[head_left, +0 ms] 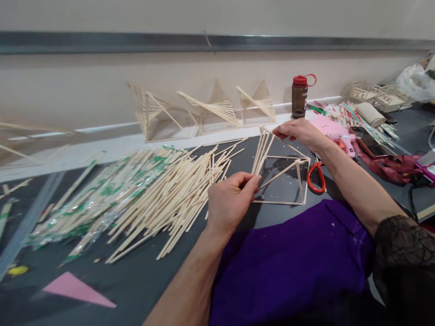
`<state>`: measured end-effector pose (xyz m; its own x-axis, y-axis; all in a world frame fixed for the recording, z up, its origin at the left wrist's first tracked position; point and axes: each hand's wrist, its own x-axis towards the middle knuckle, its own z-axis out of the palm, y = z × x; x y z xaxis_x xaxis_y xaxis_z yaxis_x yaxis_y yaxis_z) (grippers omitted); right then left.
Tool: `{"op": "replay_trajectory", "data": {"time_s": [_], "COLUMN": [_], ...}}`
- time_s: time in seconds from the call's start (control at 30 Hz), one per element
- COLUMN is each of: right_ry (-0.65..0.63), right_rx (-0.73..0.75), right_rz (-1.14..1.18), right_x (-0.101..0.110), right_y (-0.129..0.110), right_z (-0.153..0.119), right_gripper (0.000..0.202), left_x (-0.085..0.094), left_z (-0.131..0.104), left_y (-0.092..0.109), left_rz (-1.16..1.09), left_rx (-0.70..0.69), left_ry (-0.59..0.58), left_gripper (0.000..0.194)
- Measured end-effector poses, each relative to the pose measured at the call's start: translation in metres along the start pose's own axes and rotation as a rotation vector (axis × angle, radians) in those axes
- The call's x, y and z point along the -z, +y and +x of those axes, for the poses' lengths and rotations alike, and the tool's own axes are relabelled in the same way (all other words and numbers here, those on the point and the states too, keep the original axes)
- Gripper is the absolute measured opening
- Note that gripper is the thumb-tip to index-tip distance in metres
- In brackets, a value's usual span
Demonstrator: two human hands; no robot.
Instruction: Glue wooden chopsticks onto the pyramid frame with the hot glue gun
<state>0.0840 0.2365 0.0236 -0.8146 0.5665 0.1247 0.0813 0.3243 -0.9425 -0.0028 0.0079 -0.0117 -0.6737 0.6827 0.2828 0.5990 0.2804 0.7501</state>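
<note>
An open frame of pale, thin wooden sticks (278, 203) sits on the dark grey tabletop (149, 290), between the person's two bare hands. The left hand (233, 199) is at its near left side, thumb and forefinger pinched on the frame where the lower ends of a slanting fan of sticks (261, 151) come down. The right hand (299, 131) reaches over the far side, its fingertips curled down beside the fan's upper end; they look to be at that corner, but the view is too small to tell whether they grip or merely touch it.

A red-handled pair of scissors (317, 190) lies just right of the frame, and a bright purple cloth (292, 262) spreads on its near side. Left of the left hand is a loose heap of pale wooden sticks (173, 194), next to clear, green-printed plastic packets (112, 194).
</note>
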Motion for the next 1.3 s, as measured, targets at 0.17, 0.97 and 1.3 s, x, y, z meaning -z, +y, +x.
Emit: {"op": "replay_trajectory", "data": {"time_s": [0.17, 0.97, 1.3], "right_ry": [-0.032, -0.091, -0.113], "right_rx": [0.014, 0.068, 0.105], "right_rz": [0.019, 0.034, 0.025], "right_x": [-0.003, -0.007, -0.006], "right_y": [0.004, 0.008, 0.014], "right_z": [0.002, 0.001, 0.003], "right_gripper": [0.020, 0.027, 0.028], "left_x": [0.000, -0.003, -0.005], "left_z": [0.002, 0.008, 0.010], "left_y": [0.002, -0.001, -0.003], "left_rz": [0.002, 0.008, 0.000], "left_rx": [-0.014, -0.014, -0.017], "left_ry": [0.010, -0.002, -0.007], "left_gripper": [0.020, 0.021, 0.022]}}
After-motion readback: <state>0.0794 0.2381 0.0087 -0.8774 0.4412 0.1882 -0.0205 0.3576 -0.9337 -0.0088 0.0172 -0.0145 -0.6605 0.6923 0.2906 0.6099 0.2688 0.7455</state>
